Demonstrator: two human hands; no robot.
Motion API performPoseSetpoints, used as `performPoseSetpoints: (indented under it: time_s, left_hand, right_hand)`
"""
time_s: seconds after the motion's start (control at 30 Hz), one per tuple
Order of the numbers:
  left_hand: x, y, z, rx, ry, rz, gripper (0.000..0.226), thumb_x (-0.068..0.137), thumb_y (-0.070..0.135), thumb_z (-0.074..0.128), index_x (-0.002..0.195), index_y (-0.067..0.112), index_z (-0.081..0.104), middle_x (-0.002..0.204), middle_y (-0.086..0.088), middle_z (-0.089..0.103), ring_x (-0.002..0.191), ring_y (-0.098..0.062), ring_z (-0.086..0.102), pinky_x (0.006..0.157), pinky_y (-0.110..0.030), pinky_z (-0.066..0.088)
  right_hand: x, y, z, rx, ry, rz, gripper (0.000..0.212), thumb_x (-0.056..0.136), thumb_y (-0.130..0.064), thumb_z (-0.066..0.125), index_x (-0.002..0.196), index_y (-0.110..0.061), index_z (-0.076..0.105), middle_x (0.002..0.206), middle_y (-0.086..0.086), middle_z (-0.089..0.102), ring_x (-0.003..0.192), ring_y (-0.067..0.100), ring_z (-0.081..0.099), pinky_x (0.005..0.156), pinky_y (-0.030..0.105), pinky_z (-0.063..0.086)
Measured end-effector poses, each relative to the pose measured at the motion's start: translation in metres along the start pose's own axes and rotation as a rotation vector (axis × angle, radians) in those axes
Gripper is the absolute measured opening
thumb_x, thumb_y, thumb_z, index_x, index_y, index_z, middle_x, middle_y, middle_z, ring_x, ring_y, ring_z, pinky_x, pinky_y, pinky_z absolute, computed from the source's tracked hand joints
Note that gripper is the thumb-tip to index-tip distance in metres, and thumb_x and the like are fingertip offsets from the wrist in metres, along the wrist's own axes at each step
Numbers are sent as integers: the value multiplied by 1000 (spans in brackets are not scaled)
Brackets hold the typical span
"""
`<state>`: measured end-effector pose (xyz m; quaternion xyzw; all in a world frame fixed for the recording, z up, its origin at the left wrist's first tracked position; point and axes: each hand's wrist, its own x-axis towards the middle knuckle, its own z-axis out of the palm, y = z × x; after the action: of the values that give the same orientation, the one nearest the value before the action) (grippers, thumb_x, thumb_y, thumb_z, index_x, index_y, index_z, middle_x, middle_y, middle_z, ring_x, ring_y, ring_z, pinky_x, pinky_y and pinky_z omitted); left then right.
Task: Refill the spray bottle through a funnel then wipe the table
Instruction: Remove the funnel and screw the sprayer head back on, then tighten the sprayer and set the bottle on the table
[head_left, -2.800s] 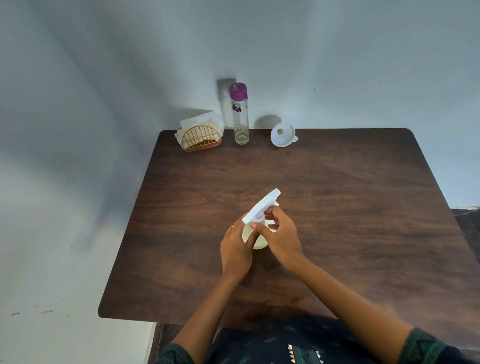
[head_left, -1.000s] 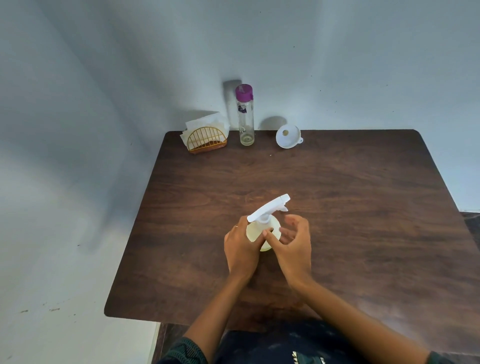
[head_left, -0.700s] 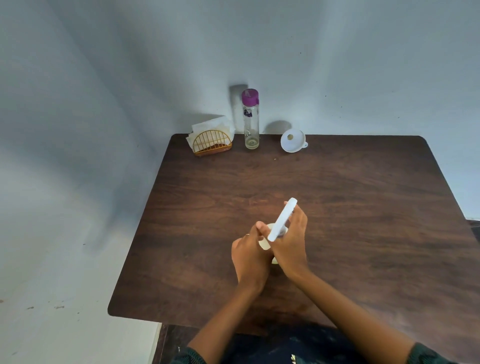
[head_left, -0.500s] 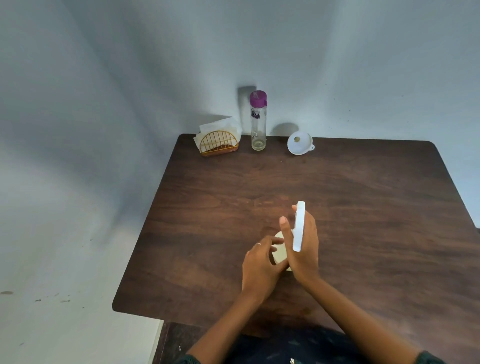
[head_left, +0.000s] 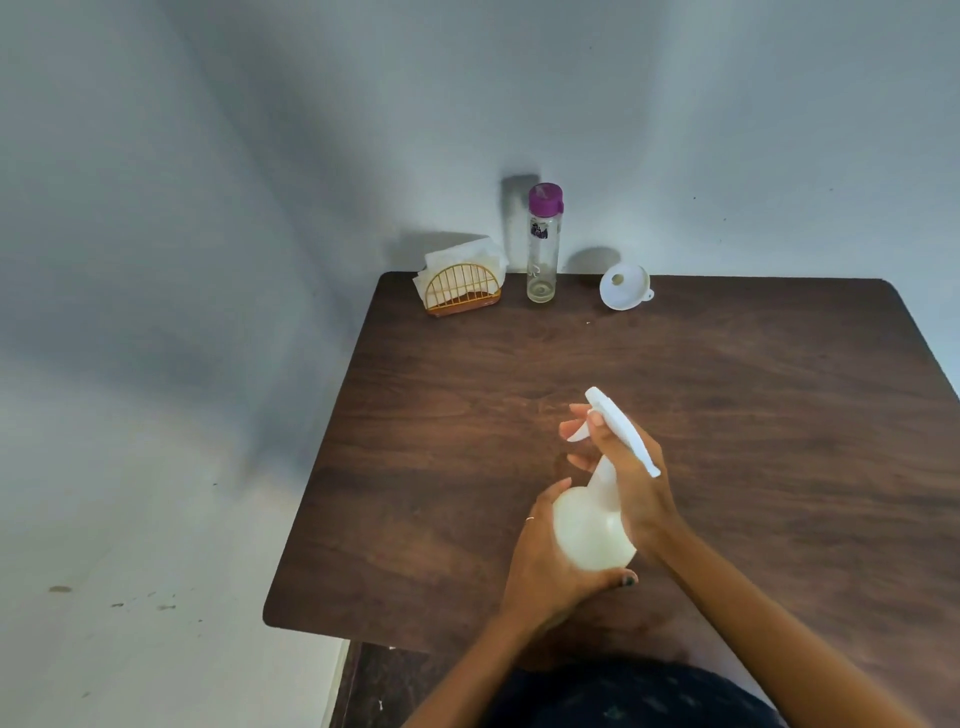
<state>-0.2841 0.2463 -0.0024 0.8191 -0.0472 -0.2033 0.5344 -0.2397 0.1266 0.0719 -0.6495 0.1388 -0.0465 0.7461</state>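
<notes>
A pale, round-bodied spray bottle is tilted above the middle of the brown table. My left hand wraps its body from below. My right hand grips the neck under the white trigger head, which points away and to the left. At the back edge a white funnel lies on its side. Left of the funnel stands a clear bottle with a purple cap, upright.
A gold wire holder with white napkins stands at the table's back left corner, against the grey wall. The table's left edge drops to a pale floor.
The spray bottle has been lifted and tilted, so its round body now shows. The trigger head has turned from pointing right to pointing away and left. My view has shifted left.
</notes>
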Motion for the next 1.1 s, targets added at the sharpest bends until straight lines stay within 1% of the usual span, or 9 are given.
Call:
performPoseSetpoints:
  time_s: [0.23, 0.33, 0.43, 0.7, 0.8, 0.9, 0.93, 1.03, 1.1]
  left_hand:
    - [-11, 9, 5, -56, 20, -64, 104, 45, 67, 83, 134, 41, 33, 131, 21, 41, 122, -1, 41, 104, -26, 42]
    - [-13, 15, 16, -126, 2, -126, 106, 36, 77, 78, 127, 42, 36, 126, 20, 46, 119, -2, 45, 103, -26, 44]
    - [-15, 23, 33, -193, -41, -211, 117, 31, 78, 75, 131, 36, 31, 127, 17, 46, 118, -6, 46, 103, -28, 45]
    - [-19, 46, 99, -432, 52, -344, 97, 52, 52, 89, 126, 28, 33, 123, 11, 50, 113, -7, 52, 93, -25, 51]
    - [-21, 56, 118, -512, 105, -378, 91, 59, 46, 89, 128, 25, 33, 122, 7, 53, 112, -9, 54, 90, -26, 53]
    - [-23, 60, 127, -566, 153, -402, 99, 51, 55, 89, 129, 24, 36, 123, 4, 56, 112, -12, 58, 91, -34, 56]
    - [-21, 58, 131, -581, 166, -401, 100, 50, 57, 89, 130, 23, 39, 123, 2, 58, 112, -13, 59, 90, -35, 57]
    - [-14, 54, 139, -592, 163, -406, 102, 48, 62, 89, 131, 17, 49, 122, -2, 64, 110, -16, 64, 86, -36, 58]
    - [-13, 57, 146, -590, 158, -395, 101, 48, 60, 90, 131, 19, 49, 122, -1, 65, 110, -16, 64, 86, -36, 58]
  right_hand:
    - [13, -17, -1, -16, -142, 185, 20, 93, -25, 54, 96, -11, 69, 97, 8, 72, 96, 22, 68, 82, 33, 53]
    - [21, -18, -8, -39, -183, 295, 23, 92, -29, 56, 88, -12, 71, 90, 8, 72, 90, 22, 67, 81, 35, 50]
    - [24, -21, -18, -80, -269, 388, 25, 90, -34, 58, 89, -13, 72, 91, 8, 72, 91, 21, 67, 82, 35, 49]
    - [37, -25, -45, -319, -383, 567, 52, 86, -56, 52, 92, -8, 71, 95, 10, 71, 91, 22, 66, 76, 31, 46]
    - [37, -25, -48, -356, -433, 539, 50, 88, -55, 50, 88, -9, 72, 85, 9, 70, 78, 19, 65, 71, 28, 45]
    - [31, -26, -46, -368, -467, 448, 44, 94, -50, 45, 102, -16, 71, 80, 10, 65, 68, 15, 61, 59, 21, 51]
    - [32, -20, -45, -378, -459, 419, 41, 94, -50, 44, 99, -19, 71, 79, 10, 64, 65, 15, 59, 57, 22, 50]
    - [34, -14, -49, -416, -384, 395, 38, 93, -49, 46, 79, -23, 70, 76, 10, 63, 61, 15, 57, 57, 26, 49]
    - [35, -17, -60, -405, -398, 398, 40, 93, -50, 47, 87, -18, 72, 78, 11, 64, 64, 16, 60, 60, 26, 51]
